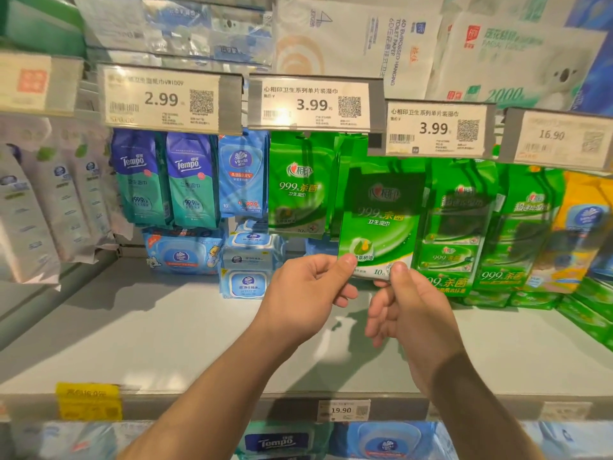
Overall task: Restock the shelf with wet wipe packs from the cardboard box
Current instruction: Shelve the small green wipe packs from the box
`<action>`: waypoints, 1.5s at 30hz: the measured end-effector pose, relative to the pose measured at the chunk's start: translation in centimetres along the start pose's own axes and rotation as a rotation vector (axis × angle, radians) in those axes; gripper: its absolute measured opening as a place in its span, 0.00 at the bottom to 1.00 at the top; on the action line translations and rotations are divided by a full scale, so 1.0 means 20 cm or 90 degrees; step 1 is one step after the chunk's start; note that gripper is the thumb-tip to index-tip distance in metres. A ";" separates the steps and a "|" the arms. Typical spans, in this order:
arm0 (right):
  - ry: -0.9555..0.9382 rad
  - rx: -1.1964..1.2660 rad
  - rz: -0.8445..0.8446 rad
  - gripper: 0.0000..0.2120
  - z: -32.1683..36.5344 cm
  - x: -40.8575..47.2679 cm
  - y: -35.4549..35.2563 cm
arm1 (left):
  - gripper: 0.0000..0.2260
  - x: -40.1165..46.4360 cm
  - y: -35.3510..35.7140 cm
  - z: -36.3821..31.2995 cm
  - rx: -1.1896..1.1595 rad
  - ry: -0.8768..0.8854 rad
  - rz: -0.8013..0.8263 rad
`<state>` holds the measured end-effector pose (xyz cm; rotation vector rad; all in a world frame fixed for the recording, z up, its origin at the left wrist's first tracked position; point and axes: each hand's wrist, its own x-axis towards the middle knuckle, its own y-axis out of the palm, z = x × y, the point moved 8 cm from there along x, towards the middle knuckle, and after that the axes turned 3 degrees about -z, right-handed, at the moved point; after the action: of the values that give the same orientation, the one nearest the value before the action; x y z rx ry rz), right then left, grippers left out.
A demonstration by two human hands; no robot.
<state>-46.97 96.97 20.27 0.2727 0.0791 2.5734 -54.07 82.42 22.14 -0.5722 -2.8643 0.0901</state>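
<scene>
Now your hands, left hand [308, 280] and right hand [406, 300], pinch the green wipe pack [378, 224]; hook it onto its peg next.

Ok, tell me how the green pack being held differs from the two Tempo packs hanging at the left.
The held green pack is pinched at its bottom edge by the left hand and right hand; the Tempo packs hang untouched. The green pack is green and sits under a 3.99 tag; the Tempo packs are purple over teal, under a 2.99 tag. Both are flat upright soft packs.
</scene>
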 end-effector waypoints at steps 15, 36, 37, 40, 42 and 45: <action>0.076 0.051 -0.029 0.19 -0.03 0.12 0.04 | 0.14 0.10 0.05 0.01 0.006 -0.067 -0.041; -0.151 -0.656 0.362 0.30 -0.27 -0.19 0.38 | 0.46 -0.57 -0.53 0.25 0.695 -0.186 -0.179; -0.171 -0.695 0.395 0.35 -0.29 -0.22 0.43 | 0.46 -0.63 -0.58 0.25 0.716 -0.200 -0.188; -0.174 -0.738 0.449 0.36 -0.33 -0.33 0.60 | 0.47 -0.80 -0.74 0.26 0.733 -0.231 -0.214; -0.216 -0.784 0.476 0.30 -0.33 -0.43 0.73 | 0.46 -0.93 -0.85 0.28 0.712 -0.251 -0.238; -0.307 -0.812 0.510 0.32 -0.30 -0.61 0.93 | 0.45 -1.16 -1.02 0.29 0.686 -0.279 -0.285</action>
<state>-47.60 74.70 14.38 0.4415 -2.0750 2.5507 -42.07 54.58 13.89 0.3402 -2.6465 1.6818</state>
